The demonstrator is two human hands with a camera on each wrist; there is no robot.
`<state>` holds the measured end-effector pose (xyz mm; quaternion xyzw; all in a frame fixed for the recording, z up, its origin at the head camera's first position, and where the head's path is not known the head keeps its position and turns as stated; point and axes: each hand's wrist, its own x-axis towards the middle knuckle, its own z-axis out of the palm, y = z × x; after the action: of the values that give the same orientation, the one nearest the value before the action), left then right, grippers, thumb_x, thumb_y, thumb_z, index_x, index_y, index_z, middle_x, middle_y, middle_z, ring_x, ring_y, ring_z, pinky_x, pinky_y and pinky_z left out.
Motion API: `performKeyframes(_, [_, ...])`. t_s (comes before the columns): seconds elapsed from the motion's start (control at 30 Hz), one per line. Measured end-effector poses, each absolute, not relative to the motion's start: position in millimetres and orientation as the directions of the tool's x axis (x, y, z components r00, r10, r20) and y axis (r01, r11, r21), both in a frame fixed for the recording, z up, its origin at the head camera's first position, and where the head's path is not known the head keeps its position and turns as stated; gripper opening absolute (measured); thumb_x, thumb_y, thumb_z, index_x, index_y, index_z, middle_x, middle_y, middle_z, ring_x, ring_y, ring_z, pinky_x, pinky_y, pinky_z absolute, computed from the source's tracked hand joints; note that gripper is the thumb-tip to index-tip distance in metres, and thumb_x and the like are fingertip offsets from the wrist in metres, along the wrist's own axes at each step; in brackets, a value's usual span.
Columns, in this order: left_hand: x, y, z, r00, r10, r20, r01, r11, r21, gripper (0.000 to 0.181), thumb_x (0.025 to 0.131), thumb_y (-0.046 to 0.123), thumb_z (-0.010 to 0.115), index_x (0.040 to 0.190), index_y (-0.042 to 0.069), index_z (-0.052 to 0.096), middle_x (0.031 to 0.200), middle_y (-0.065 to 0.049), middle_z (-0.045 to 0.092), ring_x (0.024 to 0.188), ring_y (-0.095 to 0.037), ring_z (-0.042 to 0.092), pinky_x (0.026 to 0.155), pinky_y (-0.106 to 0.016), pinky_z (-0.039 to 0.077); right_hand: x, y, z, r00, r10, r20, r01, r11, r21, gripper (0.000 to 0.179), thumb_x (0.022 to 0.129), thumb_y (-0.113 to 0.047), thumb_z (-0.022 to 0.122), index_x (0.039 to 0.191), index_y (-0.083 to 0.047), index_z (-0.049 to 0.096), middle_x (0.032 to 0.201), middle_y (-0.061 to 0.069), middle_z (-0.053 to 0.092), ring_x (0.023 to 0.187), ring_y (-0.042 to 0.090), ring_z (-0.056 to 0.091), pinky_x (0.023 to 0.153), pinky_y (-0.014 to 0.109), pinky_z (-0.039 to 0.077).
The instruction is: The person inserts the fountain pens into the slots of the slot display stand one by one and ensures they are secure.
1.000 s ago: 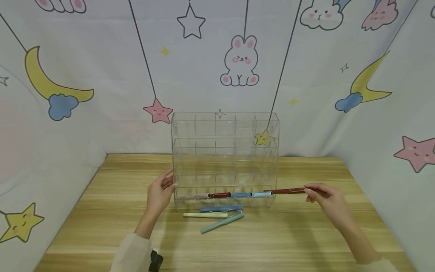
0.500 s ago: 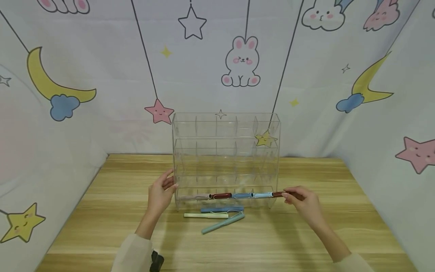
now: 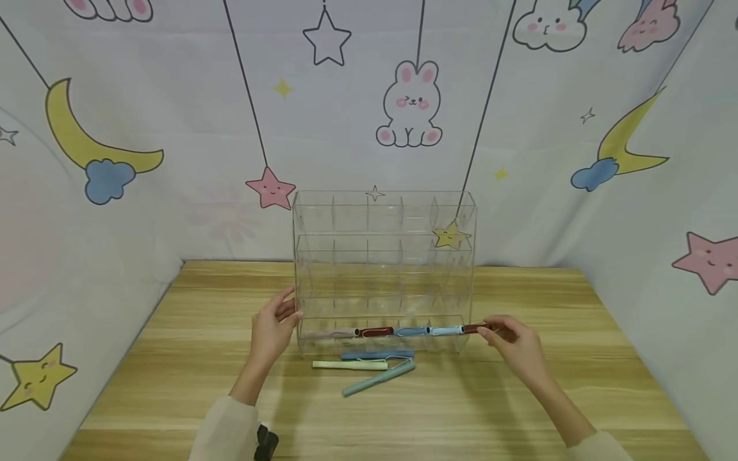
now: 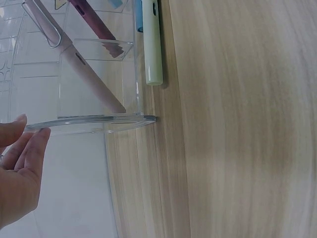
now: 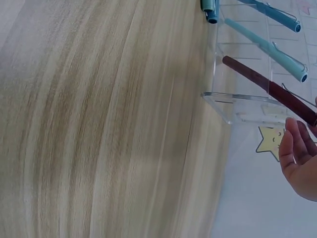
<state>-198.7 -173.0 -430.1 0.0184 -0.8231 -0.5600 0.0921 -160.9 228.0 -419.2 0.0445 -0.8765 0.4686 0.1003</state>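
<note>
Our left hand (image 3: pixel 272 328) pinches the left side panel of the clear rack (image 3: pixel 384 251), thumb on one face and fingers on the other. Below it, nearer us than the rack, a dark object (image 3: pixel 266 442) sits by our left sleeve (image 3: pixel 225 430). Slanting in the rack's bottom row, we see first a pinkish-beige pen (image 3: pixel 331 333) at the left end, then a dark red pen (image 3: pixel 377 332). Just in front of the rack, three more lie on the wooden table (image 3: pixel 473 410): a pale green pen (image 3: pixel 348 365), a blue pen (image 3: pixel 377 355) close behind it, and a teal pen (image 3: pixel 377 379) set at an angle. Farther right in the rack's bottom row come a mid-blue pen (image 3: pixel 410 331) and a light blue pen (image 3: pixel 447 330). Last is the brown-red pen (image 5: pixel 270 89), its lower end inside the rack at the right end of that row, its upper end sticking out past the right side panel, where our right hand (image 3: pixel 515 342) holds it between thumb and fingers
</note>
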Motion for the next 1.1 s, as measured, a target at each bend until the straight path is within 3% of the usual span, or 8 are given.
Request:
performKeyframes(0.17, [-199.4, -173.1, -431.1, -0.982, -0.136, 0.134, 0.075, 0.374, 0.924, 0.052, 0.081, -0.010, 0.063, 0.130, 0.000, 0.049, 0.110, -0.028, 0.059, 0.099, -0.036, 0.060, 0.077, -0.029, 0.054, -149.6, 218.3, -398.3, -0.971, -0.004, 0.238, -0.199, 0.561, -0.804, 0.018, 0.085, -0.002, 0.063, 0.099, 0.008, 0.061, 0.082, 0.012, 0.061, 0.065, 0.021, 0.059, 0.053, 0.020, 0.049])
performKeyframes(0.6, [-199.5, -173.7, -432.0, -0.981, -0.130, 0.142, 0.081, 0.389, 0.918, 0.052, 0.081, -0.009, 0.063, 0.130, 0.000, 0.048, 0.110, -0.028, 0.059, 0.099, -0.036, 0.060, 0.078, -0.031, 0.054, -162.1, 238.5, -426.5, -0.962, -0.058, 0.266, -0.252, 0.562, -0.788, 0.027, 0.083, -0.003, 0.066, 0.108, 0.004, 0.061, 0.086, 0.010, 0.062, 0.067, 0.008, 0.056, 0.055, 0.019, 0.048])
performKeyframes(0.73, [-199.6, -173.5, -432.2, -0.982, -0.130, 0.137, 0.078, 0.382, 0.921, 0.051, 0.081, -0.009, 0.063, 0.130, 0.000, 0.049, 0.110, -0.027, 0.059, 0.099, -0.036, 0.060, 0.078, -0.030, 0.054, -158.6, 240.3, -430.5, -0.972, -0.038, 0.232, -0.214, 0.555, -0.804, 0.033, 0.083, -0.007, 0.067, 0.112, 0.004, 0.057, 0.088, 0.009, 0.061, 0.070, 0.006, 0.057, 0.059, 0.019, 0.050])
performKeyframes(0.87, [-199.3, -173.7, -432.0, -0.981, -0.128, 0.143, 0.085, 0.381, 0.921, 0.051, 0.081, -0.010, 0.062, 0.129, 0.000, 0.049, 0.109, -0.028, 0.059, 0.099, -0.036, 0.060, 0.078, -0.030, 0.054, -152.8, 237.6, -439.4, -0.983, -0.037, 0.180, -0.170, 0.565, -0.808, 0.027, 0.082, -0.005, 0.067, 0.106, 0.005, 0.057, 0.085, 0.007, 0.062, 0.071, 0.006, 0.057, 0.062, 0.020, 0.051])
performKeyframes(1.1, [-198.8, -174.0, -431.9, -0.980, -0.126, 0.154, 0.095, 0.386, 0.918, 0.052, 0.080, -0.010, 0.063, 0.129, -0.001, 0.049, 0.110, -0.028, 0.059, 0.099, -0.036, 0.060, 0.078, -0.030, 0.054, -145.2, 212.9, -466.4, -0.977, -0.197, 0.088, -0.187, 0.566, -0.803, 0.018, 0.081, -0.002, 0.067, 0.097, 0.005, 0.062, 0.083, 0.004, 0.062, 0.072, 0.009, 0.056, 0.063, 0.022, 0.051])
